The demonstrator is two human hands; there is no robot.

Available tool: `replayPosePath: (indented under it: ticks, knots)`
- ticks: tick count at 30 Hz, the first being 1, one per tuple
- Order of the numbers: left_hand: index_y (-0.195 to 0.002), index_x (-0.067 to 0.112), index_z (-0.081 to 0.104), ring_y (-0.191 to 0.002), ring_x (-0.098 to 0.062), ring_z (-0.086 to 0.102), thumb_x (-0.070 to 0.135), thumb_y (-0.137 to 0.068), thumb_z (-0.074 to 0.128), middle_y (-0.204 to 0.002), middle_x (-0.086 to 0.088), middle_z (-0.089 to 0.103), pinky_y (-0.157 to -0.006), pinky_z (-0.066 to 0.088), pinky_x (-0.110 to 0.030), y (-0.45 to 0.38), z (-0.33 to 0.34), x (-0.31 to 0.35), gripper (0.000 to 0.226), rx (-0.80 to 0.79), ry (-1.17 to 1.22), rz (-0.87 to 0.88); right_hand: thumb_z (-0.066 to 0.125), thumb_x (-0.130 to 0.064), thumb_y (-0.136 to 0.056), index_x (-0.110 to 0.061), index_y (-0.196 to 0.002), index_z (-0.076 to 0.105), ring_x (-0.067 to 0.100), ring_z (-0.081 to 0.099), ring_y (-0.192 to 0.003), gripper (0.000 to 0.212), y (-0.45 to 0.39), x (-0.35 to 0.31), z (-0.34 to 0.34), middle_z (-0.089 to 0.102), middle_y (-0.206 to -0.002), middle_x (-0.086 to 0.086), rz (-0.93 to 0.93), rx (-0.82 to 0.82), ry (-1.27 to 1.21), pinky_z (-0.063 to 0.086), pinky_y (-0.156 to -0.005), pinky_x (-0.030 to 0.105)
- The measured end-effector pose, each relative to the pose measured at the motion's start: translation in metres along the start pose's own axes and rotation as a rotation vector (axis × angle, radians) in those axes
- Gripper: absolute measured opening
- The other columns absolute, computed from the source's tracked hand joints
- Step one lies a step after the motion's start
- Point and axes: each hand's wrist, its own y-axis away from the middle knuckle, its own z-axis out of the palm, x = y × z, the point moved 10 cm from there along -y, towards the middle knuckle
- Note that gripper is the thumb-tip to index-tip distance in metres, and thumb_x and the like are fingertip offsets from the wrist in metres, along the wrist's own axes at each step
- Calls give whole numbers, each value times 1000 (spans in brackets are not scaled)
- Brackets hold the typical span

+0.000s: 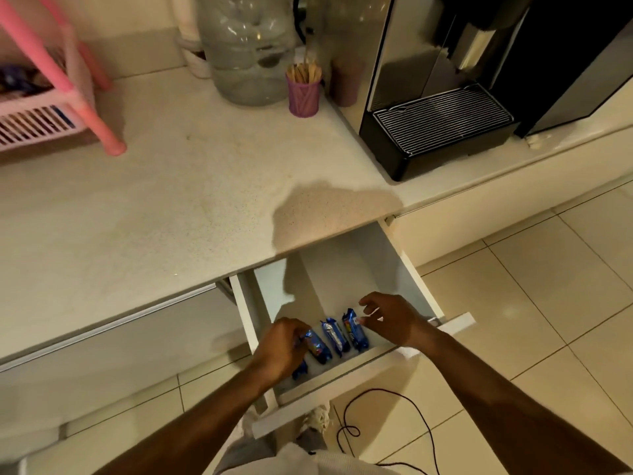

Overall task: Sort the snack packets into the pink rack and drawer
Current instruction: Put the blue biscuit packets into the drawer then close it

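A white drawer [407, 265] stands pulled out below the counter. Several blue snack packets lie in a row along its front, among them one [335, 337] in the middle and one [356, 329] on the right. My left hand [281, 347] rests over the left end of the row, fingers curled onto a blue packet [317, 346]; another packet's end [300, 369] shows under the hand. My right hand [390, 317] hovers at the right end, fingers spread, tips touching the rightmost packet. The pink rack [68, 87] stands at the counter's far left with dark packets inside.
On the pale counter [171, 200] stand a big clear water bottle [246, 46], a purple cup of wooden sticks [304, 92] and a black coffee machine [445, 97]. A black cable [394, 406] loops over the tiled floor below the drawer.
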Motion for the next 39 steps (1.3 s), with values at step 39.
replayPosePath:
  ticks: [39]
  knots:
    - [-100, 21, 71, -98, -8, 52, 39, -89, 64, -108, 5, 57, -82, 42, -18, 118, -39, 5, 22, 209, -345, 284, 86, -21, -73, -24, -93, 80, 17, 62, -88, 20, 113, -82, 20, 69, -93, -6, -179, 580, 241, 52, -74, 29]
